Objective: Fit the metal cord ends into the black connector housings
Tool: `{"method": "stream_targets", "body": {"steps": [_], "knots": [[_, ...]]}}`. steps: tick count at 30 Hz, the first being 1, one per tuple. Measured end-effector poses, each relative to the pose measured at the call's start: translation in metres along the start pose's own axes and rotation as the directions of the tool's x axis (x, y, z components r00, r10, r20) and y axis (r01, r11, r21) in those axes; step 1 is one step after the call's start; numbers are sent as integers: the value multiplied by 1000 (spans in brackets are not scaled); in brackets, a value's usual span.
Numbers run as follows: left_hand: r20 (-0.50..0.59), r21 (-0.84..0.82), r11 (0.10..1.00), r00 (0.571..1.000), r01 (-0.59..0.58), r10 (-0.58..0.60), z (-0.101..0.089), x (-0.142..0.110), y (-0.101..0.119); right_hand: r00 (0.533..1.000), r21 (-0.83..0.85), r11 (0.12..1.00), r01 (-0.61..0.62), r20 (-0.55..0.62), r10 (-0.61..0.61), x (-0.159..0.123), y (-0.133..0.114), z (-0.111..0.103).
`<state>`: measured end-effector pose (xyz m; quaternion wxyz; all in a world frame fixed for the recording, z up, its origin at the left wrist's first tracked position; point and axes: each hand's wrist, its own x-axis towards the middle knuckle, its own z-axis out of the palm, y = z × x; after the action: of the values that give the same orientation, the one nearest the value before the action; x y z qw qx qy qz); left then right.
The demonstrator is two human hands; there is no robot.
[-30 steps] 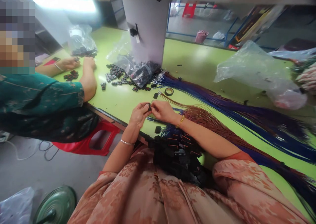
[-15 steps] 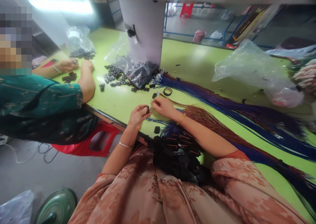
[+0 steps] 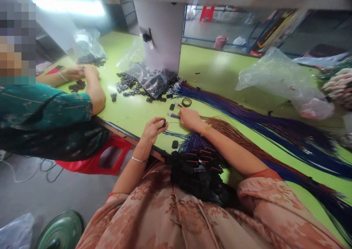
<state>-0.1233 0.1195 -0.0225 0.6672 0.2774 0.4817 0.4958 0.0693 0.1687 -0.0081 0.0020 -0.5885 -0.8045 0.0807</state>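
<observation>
My left hand (image 3: pixel 153 129) pinches a small black connector housing (image 3: pixel 164 123) between thumb and fingertips. From that housing a thin wire (image 3: pixel 173 122) runs right, passing under my other hand. My right hand (image 3: pixel 190 119) is closed on wires, with dark wires and silvery terminal ends (image 3: pixel 172 115) poking out left of its fingers. Past my right wrist, brown wires (image 3: pixel 224 126) spread over the green table (image 3: pixel 143 113). Closer to me lie blue wires (image 3: pixel 192 141) and a loose black housing (image 3: pixel 175 144). A heap of black housings with wires (image 3: pixel 200 175) rests against my lap.
Beyond my hands are a tape roll (image 3: pixel 186 102), a long blue-purple wire bundle (image 3: pixel 233 110) and a pile of small connectors (image 3: pixel 128 84) by a white panel (image 3: pixel 162 36). A plastic bag (image 3: pixel 283 80) lies right. At left, a co-worker's hands (image 3: pixel 79 72) handle small parts.
My right hand has drawn back to the right, away from the connector, and now covers the wires. My left hand has stayed nearly in place. The co-worker's hands have come together.
</observation>
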Motion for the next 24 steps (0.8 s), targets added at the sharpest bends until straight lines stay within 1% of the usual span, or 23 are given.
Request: {"method": "stream_targets", "body": {"steps": [2, 7, 9, 11, 13, 16, 18, 20, 22, 24], "knots": [[4, -5, 1000, 1000, 2, -2, 1, 0, 0, 1000, -7, 1000, 27, -2, -27, 0, 2, -1], [9, -12, 1000, 1000, 6, -6, 2, 1, -1, 997, 5, 999, 54, 61, -54, 1, 6, -2], [13, -15, 1000, 1000, 0, 0, 3, 2, -2, 998, -22, 998, 56, 33, -56, 1, 6, -1], [14, -20, 1000, 1000, -2, 2, 4, 2, -3, 998, -60, 997, 54, -26, -56, 0, 6, -1], [10, -35, 999, 1000, -5, 6, 6, 2, -4, 995, -56, 997, 49, -80, -53, -1, 6, 0], [2, -77, 997, 1000, -19, 19, 10, 2, -5, 989, 74, 995, 68, -137, -57, 1, 6, -1], [4, -95, 995, 1000, -20, 20, 13, 3, -6, 975, 209, 967, 144, -198, -103, 2, 4, -2], [11, -107, 994, 1000, -9, 11, 15, 4, -7, 946, 347, 900, 263, -276, -170, 2, 0, -4], [22, -131, 991, 1000, -3, 6, 17, 5, -9, 917, 462, 810, 361, -336, -217, 0, -5, -6], [26, -176, 984, 1000, -2, 7, 19, 7, -10, 908, 541, 742, 397, -353, -228, -3, -9, -7]]}}
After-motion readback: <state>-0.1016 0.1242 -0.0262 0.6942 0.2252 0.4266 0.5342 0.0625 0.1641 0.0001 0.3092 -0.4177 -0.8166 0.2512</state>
